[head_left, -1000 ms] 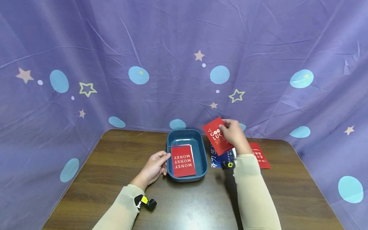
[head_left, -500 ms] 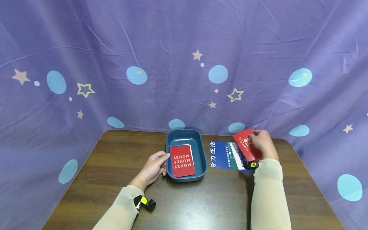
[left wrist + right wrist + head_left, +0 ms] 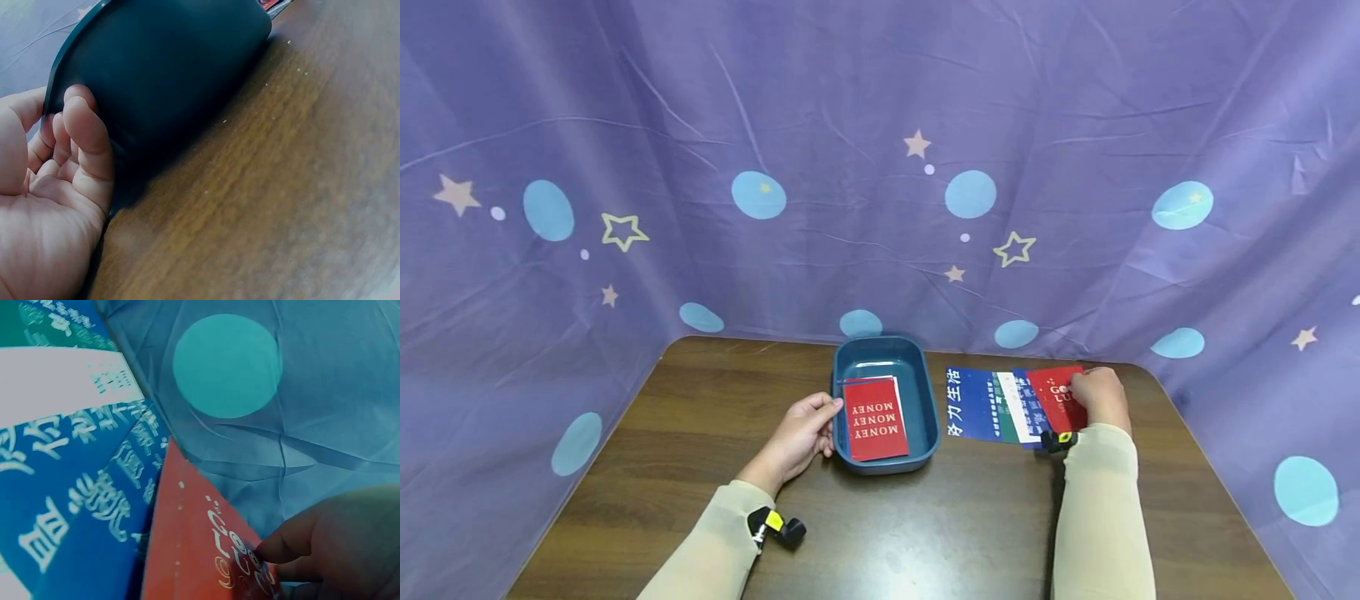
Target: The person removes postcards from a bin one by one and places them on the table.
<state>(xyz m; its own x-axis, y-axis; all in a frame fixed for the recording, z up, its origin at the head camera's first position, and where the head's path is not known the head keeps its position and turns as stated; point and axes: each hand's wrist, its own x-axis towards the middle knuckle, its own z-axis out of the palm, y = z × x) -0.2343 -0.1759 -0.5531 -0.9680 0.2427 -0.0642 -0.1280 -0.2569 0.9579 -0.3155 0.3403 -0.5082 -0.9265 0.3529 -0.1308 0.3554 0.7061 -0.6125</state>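
Near the far right corner of the bench (image 3: 1187,483), the right hand (image 3: 1101,397), fingers pinching the red card (image 3: 1058,396), should lower it flat, overlapping the neighbouring blue card (image 3: 1032,407) evenly, while the left hand (image 3: 797,435) grips the dish (image 3: 887,469).

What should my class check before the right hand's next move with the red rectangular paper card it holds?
1. Left hand steadying the dark-teal, rounded rectangular tray: ok, gripping its side.
2. Right hand securing the red rectangular paper card: ok, pinched.
3. Red rectangular MONEY card inside the tray: ok.
4. Overlapping blue, green and white paper cards lying on the brown wood-grain table: ok, right of the tray.
5. Held card resting flat: cannot tell; its far edge is hidden by the hand.
6. Right hand free for another card: not ok, occupied.
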